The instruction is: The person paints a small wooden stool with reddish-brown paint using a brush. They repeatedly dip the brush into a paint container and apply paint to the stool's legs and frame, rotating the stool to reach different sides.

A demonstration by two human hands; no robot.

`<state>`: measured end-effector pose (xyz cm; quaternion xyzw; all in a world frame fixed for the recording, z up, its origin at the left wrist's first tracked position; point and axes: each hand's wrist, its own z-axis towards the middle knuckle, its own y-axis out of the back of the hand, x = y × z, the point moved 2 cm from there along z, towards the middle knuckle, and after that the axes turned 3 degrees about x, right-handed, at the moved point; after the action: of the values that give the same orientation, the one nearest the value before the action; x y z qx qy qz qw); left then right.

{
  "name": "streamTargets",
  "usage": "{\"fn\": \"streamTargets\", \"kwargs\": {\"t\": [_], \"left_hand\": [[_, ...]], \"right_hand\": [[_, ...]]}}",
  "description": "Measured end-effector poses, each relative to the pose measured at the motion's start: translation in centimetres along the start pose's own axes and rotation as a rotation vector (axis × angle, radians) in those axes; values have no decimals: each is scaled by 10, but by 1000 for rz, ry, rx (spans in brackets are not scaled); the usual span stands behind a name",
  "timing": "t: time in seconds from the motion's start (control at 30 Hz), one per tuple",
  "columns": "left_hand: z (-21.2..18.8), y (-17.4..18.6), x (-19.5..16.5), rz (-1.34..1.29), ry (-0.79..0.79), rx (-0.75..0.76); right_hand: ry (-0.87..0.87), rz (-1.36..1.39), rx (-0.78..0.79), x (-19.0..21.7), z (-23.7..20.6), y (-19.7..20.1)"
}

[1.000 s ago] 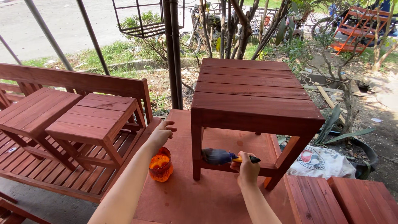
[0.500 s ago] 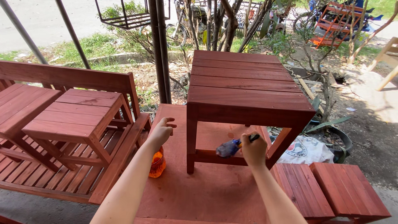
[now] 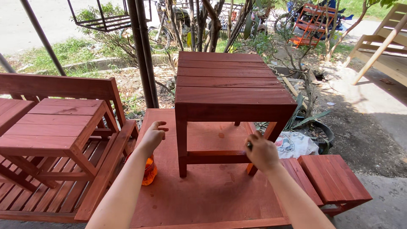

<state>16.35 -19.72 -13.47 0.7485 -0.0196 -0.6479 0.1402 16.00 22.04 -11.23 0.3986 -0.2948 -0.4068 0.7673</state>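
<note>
A red-brown slatted stool [image 3: 229,97] stands upright on the board-topped desk [image 3: 203,191], between the hands. The right hand [image 3: 262,152] is closed on a dark, mostly hidden tool at the stool's lower front rail [image 3: 216,157], which runs left to right; the left hand [image 3: 152,136] hovers empty, fingers loosely curled, above an orange container [image 3: 149,170]

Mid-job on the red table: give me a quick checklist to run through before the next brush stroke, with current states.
1. Table standing level on the board: ok.
2. Right hand at the lower rail: ok.
3. Brush gripped: only a dark tip shows; bristles cannot tell.
4. Left hand off the table, above the board: ok.
5. Orange container upright: cannot tell, arm covers it.
6. Small stool clear of the table: ok.
</note>
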Motion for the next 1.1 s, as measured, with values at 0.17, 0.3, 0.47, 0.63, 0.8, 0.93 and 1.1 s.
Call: {"fn": "streamTargets", "kwargs": {"t": [0.17, 0.3, 0.47, 0.63, 0.8, 0.93, 1.1], "left_hand": [[-12, -2, -8, 45, 35, 7], [-24, -3, -13, 55, 36, 17], [-29, 0, -15, 56, 45, 19], [-22, -5, -14, 51, 26, 25], [-18, -13, -17, 26, 5, 44], [-18, -15, -26, 18, 8, 56], [-18, -11, -36, 5, 3, 62]], "right_hand": [[187, -248, 233, 33, -9, -19], [236, -241, 282, 67, -25, -28], [475, -58, -111, 104, -32, 2], [571, -394, -37, 130, -17, 21], [504, -653, -60, 118, 21, 18], [410, -802, 62, 96, 32, -4], [426, -752, 101, 72, 26, -39]]}}
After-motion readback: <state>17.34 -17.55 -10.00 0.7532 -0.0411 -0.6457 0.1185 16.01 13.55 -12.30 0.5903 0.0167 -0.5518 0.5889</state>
